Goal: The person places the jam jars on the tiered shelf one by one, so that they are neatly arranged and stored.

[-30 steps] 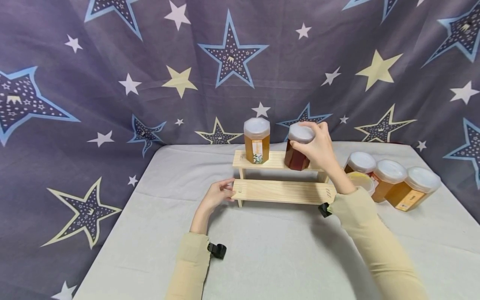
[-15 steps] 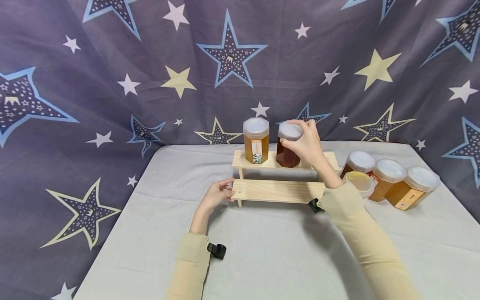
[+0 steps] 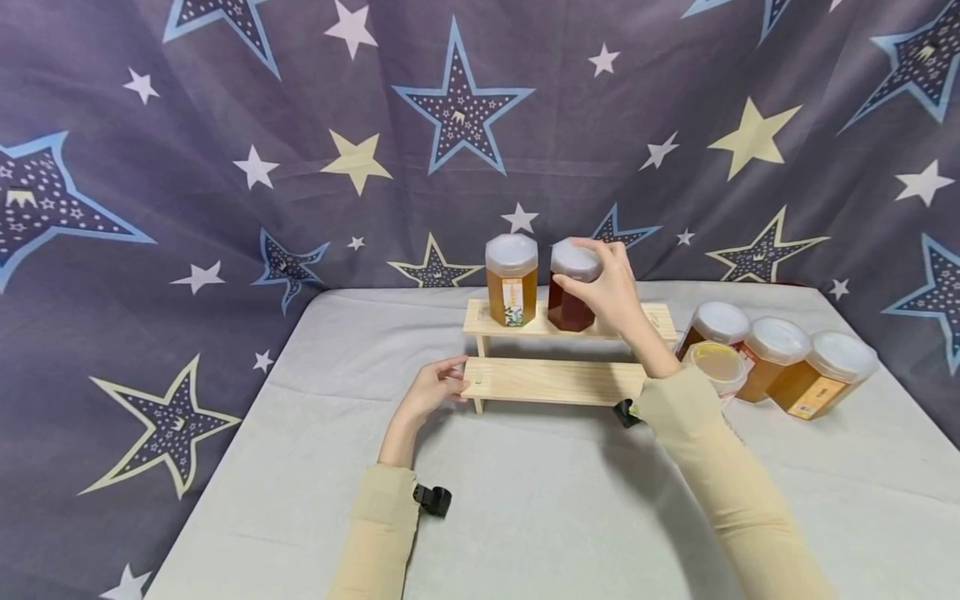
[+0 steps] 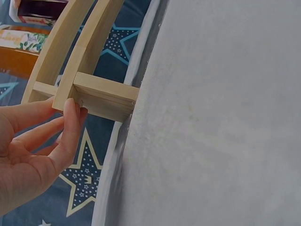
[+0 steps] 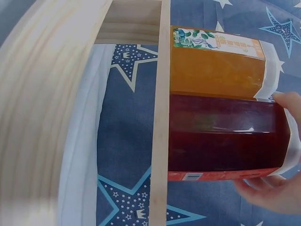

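My right hand [image 3: 613, 292] grips a dark red honey jar [image 3: 564, 302] by its whitish lid, thumb and fingers on either side. The jar stands upright at the upper board [image 3: 480, 318] of a two-step wooden display rack, and its base meets that board in the right wrist view. Left of it is an amber honey jar [image 3: 498, 292] with a flowered label. With thumb and fingertips, my left hand [image 3: 429, 392] pinches the left end of the rack's lower board [image 3: 555, 382]; the left wrist view shows this hand [image 4: 35, 160] at the board's corner.
To the right of the rack, several more jars stand close together on the grey cloth: a small yellow-lidded tub [image 3: 718, 367], a dark jar [image 3: 716, 323], and amber jars, one amber jar [image 3: 821, 387] outermost. A star-patterned curtain [image 3: 315, 100] hangs behind the table.
My right hand has carried the dark red jar leftward along the upper board, closer to the amber jar. My left hand has stayed on the lower board's end.
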A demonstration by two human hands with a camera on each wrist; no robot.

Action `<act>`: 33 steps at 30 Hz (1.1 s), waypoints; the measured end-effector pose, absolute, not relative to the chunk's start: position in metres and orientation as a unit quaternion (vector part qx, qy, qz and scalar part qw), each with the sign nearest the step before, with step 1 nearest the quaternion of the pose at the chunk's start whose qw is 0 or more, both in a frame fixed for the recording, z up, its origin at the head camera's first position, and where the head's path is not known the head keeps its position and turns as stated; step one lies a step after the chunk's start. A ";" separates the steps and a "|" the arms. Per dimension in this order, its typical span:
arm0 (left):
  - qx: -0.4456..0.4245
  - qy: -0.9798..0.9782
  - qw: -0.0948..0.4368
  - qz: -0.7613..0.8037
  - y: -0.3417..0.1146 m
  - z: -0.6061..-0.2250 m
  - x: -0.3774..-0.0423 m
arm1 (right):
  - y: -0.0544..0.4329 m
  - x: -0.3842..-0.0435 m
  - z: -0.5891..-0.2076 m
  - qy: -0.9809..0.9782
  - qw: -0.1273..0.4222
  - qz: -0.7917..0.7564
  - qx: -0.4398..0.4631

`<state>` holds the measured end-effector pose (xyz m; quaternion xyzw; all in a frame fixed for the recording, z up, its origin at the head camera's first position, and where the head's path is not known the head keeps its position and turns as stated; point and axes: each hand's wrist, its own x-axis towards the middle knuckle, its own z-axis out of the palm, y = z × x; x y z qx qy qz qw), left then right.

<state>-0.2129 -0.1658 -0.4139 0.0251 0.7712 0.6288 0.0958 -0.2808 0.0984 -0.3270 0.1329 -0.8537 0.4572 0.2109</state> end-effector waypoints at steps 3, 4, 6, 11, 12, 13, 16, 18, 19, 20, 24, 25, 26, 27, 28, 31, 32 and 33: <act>0.024 0.774 0.094 0.626 -0.166 -0.415 -0.214 | 0.100 -0.276 -0.328 -0.848 0.203 0.469 0.142; 0.025 0.774 0.093 0.626 -0.166 -0.416 -0.214 | 0.102 -0.275 -0.329 -0.846 0.202 0.472 0.144; 0.024 0.772 0.095 0.628 -0.168 -0.421 -0.218 | 0.104 -0.272 -0.331 -0.842 0.197 0.478 0.152; 0.016 0.764 0.097 0.638 -0.171 -0.438 -0.227 | 0.112 -0.265 -0.337 -0.828 0.197 0.498 0.163; 0.016 0.764 0.096 0.638 -0.171 -0.440 -0.228 | 0.114 -0.264 -0.338 -0.827 0.198 0.500 0.162; 0.015 0.764 0.094 0.638 -0.172 -0.441 -0.228 | 0.116 -0.262 -0.339 -0.826 0.199 0.502 0.161; 0.017 0.767 0.089 0.636 -0.172 -0.441 -0.229 | 0.122 -0.256 -0.339 -0.832 0.200 0.495 0.152; 0.018 0.768 0.087 0.634 -0.171 -0.441 -0.229 | 0.127 -0.253 -0.339 -0.834 0.199 0.491 0.152; 0.018 0.769 0.087 0.633 -0.172 -0.441 -0.229 | 0.129 -0.250 -0.340 -0.835 0.199 0.490 0.154; 0.017 0.769 0.087 0.632 -0.172 -0.441 -0.229 | 0.132 -0.248 -0.340 -0.835 0.199 0.489 0.155; 0.015 0.767 0.091 0.635 -0.173 -0.441 -0.230 | 0.143 -0.240 -0.340 -0.835 0.197 0.486 0.165; 0.014 0.767 0.091 0.635 -0.173 -0.441 -0.230 | 0.146 -0.238 -0.339 -0.836 0.196 0.484 0.166; 0.013 0.765 0.091 0.637 -0.173 -0.441 -0.230 | 0.148 -0.236 -0.339 -0.838 0.195 0.481 0.168; 0.014 0.765 0.091 0.638 -0.173 -0.441 -0.230 | 0.151 -0.234 -0.339 -0.841 0.193 0.477 0.168; 0.015 0.765 0.090 0.637 -0.174 -0.441 -0.231 | 0.154 -0.232 -0.339 -0.844 0.191 0.472 0.167; 0.012 0.765 0.090 0.638 -0.173 -0.441 -0.230 | 0.162 -0.227 -0.339 -0.853 0.190 0.457 0.165; 0.010 0.764 0.090 0.639 -0.173 -0.441 -0.230 | 0.165 -0.225 -0.340 -0.857 0.188 0.451 0.163; 0.011 0.765 0.090 0.638 -0.173 -0.442 -0.230 | 0.168 -0.223 -0.341 -0.861 0.185 0.445 0.161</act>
